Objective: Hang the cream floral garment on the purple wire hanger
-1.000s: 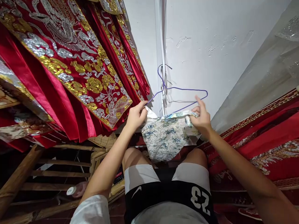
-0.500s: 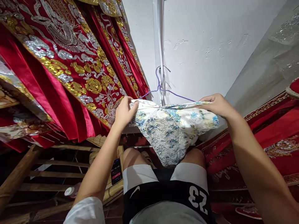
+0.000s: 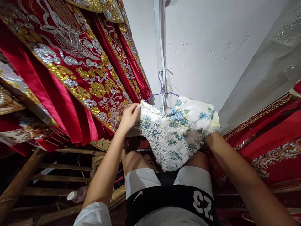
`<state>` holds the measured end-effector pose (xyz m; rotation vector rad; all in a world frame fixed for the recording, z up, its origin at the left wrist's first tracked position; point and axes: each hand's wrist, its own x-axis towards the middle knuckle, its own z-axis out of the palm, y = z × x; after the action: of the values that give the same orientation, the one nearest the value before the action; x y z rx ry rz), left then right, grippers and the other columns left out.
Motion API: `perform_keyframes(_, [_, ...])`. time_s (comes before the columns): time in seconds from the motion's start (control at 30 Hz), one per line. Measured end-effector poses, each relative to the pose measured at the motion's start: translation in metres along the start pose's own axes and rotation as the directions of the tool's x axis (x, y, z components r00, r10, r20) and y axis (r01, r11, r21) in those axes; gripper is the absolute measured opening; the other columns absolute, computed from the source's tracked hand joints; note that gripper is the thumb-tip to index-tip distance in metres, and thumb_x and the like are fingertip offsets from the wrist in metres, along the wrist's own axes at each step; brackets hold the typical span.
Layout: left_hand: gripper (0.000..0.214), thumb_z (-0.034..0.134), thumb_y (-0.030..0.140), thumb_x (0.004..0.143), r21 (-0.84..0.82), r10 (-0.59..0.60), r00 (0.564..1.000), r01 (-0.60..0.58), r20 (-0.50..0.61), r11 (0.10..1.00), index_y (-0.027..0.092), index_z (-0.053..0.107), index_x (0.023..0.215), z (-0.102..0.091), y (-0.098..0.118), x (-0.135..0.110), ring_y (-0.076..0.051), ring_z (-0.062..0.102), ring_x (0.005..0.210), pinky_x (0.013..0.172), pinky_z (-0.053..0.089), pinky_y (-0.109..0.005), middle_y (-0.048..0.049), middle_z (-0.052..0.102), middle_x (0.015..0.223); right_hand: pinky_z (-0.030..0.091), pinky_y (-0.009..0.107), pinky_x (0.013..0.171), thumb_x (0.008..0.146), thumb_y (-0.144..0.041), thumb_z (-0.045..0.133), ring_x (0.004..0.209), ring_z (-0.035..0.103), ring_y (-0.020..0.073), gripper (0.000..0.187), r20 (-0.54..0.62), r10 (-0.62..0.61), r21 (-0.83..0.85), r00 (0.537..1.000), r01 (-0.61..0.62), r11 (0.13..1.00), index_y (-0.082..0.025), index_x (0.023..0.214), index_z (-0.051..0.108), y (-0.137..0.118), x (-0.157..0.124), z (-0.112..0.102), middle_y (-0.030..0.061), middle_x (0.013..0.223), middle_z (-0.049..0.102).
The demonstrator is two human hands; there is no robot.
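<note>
A white blouse (image 3: 174, 135) with blue and yellow flowers hangs in front of me on a purple wire hanger (image 3: 161, 90). The hanger's hook is at a narrow upright strip on the wall. My left hand (image 3: 130, 117) pinches the blouse at its left shoulder, close to the hanger's arm. On the other side, my right forearm (image 3: 225, 150) runs up into the short sleeve (image 3: 208, 121). The cloth there hides my right hand and its fingers.
Red embroidered cloth (image 3: 94, 75) with gold and silver sequins hangs at the left. More red cloth (image 3: 270, 138) is at the right. Below left stands a bamboo bench (image 3: 63, 179) with a capped bottle (image 3: 76, 195) and a phone (image 3: 119, 175), partly behind my arm.
My right hand has left the shoulder edge and gone inside the sleeve. That side of the blouse now sits up over the hanger's arm. My left hand still grips its side.
</note>
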<state>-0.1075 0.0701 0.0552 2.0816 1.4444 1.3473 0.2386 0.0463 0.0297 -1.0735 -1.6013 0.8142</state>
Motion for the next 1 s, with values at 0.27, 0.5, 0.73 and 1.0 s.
perform_keyframes(0.27, [0.027,0.059,0.038,0.083,-0.342,-0.239,0.959,0.176,-0.152,0.923,0.018,0.068,0.098,0.003,-0.017,-0.013,-0.02,0.063,0.087,0.076,0.051,-0.029,-0.0068,0.072,0.099,0.055,0.049,0.088,0.087,-0.083,0.021,0.114,0.065,0.038,0.083,-0.2,0.226,0.372,0.953,-0.139,0.918,-0.022,0.125,0.062,0.009,0.023,-0.026,0.0187,0.112,0.071])
perform_keyframes(0.5, [0.043,0.04,0.049,0.101,-0.125,-0.022,0.978,-0.004,-0.207,0.992,0.017,0.068,0.097,-0.005,0.008,-0.012,-0.022,0.066,0.1,0.091,0.05,-0.032,-0.0077,0.073,0.104,0.055,0.041,0.079,0.079,-0.074,0.061,0.091,0.065,0.0293,0.052,-0.5,0.028,0.069,0.865,0.008,0.998,-0.024,0.091,0.06,0.017,0.014,-0.025,0.0052,0.082,0.06])
perform_keyframes(0.73, [0.038,0.045,0.051,0.102,0.013,0.09,0.993,-0.09,-0.07,0.996,0.02,0.067,0.103,-0.004,0.026,0.004,-0.02,0.064,0.091,0.081,0.048,-0.029,-0.0044,0.071,0.096,0.056,0.045,0.095,0.085,-0.061,0.063,0.122,0.063,0.0294,0.046,-0.64,-0.016,0.152,0.768,0.147,0.977,-0.024,0.111,0.06,-0.025,0.051,-0.04,0.0102,0.117,0.064])
perform_keyframes(1.0, [0.041,0.054,0.048,0.097,-0.057,0.019,0.99,-0.027,-0.14,0.998,0.02,0.053,0.067,0.025,0.011,0.022,-0.015,0.043,0.061,0.06,0.034,-0.029,0.0018,0.048,0.063,0.059,0.043,0.087,0.098,-0.062,0.05,0.108,0.068,0.0257,0.05,-0.173,-0.195,0.112,0.965,0.216,0.97,-0.026,0.131,0.06,-0.094,0.032,0.0,0.0085,0.124,0.069])
